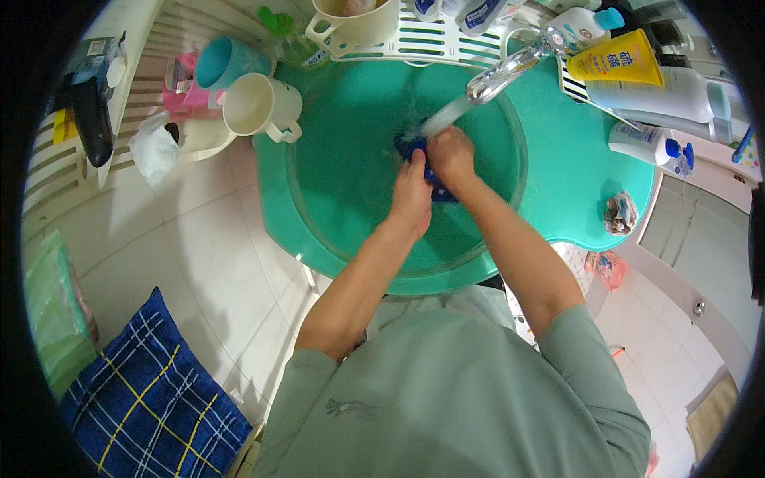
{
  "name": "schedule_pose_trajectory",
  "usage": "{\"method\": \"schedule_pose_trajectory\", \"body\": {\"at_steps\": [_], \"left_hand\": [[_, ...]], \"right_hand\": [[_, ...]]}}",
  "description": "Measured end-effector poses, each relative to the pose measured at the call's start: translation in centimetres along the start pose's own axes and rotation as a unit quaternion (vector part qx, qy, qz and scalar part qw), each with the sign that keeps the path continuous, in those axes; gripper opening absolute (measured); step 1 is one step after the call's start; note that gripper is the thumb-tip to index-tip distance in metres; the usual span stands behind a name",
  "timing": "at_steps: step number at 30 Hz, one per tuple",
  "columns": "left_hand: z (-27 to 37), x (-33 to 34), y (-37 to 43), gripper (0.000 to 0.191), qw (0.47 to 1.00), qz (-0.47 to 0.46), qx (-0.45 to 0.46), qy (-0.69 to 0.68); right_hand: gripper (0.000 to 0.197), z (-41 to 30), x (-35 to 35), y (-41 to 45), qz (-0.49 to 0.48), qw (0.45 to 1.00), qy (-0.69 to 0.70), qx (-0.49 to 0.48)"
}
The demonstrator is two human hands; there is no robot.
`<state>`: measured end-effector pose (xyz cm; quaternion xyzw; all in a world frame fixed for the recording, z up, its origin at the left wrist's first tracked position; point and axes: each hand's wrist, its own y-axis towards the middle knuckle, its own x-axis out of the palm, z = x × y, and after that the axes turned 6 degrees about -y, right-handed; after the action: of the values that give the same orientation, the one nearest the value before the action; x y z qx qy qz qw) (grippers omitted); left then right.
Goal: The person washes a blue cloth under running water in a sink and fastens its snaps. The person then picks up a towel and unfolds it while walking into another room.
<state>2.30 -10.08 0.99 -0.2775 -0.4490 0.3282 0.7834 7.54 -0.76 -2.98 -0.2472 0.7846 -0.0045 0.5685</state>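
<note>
A dark blue cloth [438, 190] is bunched between my two hands over the green sink basin [346, 197]. My left hand [412, 194] grips its left side, the thumb pointing up along the fabric. On the other side, my right hand [452, 156] is closed around the upper part of the cloth. A chrome faucet [508, 71] reaches in from the upper right, and its stream of water [445, 116] lands on the cloth beside my right knuckles. Most of the cloth's middle is hidden by my fingers.
Behind the basin stands a white slotted rack [418, 42] with a cream mug [352, 24]. A yellow tube [615, 60] and several bottles crowd the right. Another cream mug [254, 106] and a blue cup [224, 63] hang left. A crumpled wad [621, 213] lies on the green counter [580, 179].
</note>
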Motion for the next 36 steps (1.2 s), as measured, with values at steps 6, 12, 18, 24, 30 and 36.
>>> {"method": "schedule_pose_trajectory", "body": {"at_steps": [6,12,18,24,30,36], "left_hand": [[2.4,-1.6,3.6,0.038,0.999,-0.023,0.008,-0.022],[1.7,0.0,2.0,0.038,1.000,-0.017,-0.012,-0.003],[4.1,-2.8,1.9,0.039,0.995,-0.048,0.012,-0.088],[4.1,-3.4,0.4,0.039,0.995,-0.077,-0.061,-0.007],[3.3,-3.0,-0.4,0.043,0.993,-0.093,-0.020,-0.072],[3.8,-3.3,0.9,0.034,0.989,-0.091,0.006,-0.117]], "right_hand": [[0.027,-3.9,-0.3,-1.4,0.041,0.949,0.310,0.045],[0.023,0.4,1.6,0.2,0.079,0.988,0.117,-0.060],[0.027,-0.1,-2.7,1.0,-0.173,0.770,0.597,0.142],[0.034,-0.4,-4.8,-1.5,-0.203,0.652,0.709,0.179],[0.041,0.0,-5.8,-2.0,-0.174,0.835,0.518,0.064],[0.042,1.9,-5.3,-6.7,-0.138,0.852,0.504,-0.044]]}}
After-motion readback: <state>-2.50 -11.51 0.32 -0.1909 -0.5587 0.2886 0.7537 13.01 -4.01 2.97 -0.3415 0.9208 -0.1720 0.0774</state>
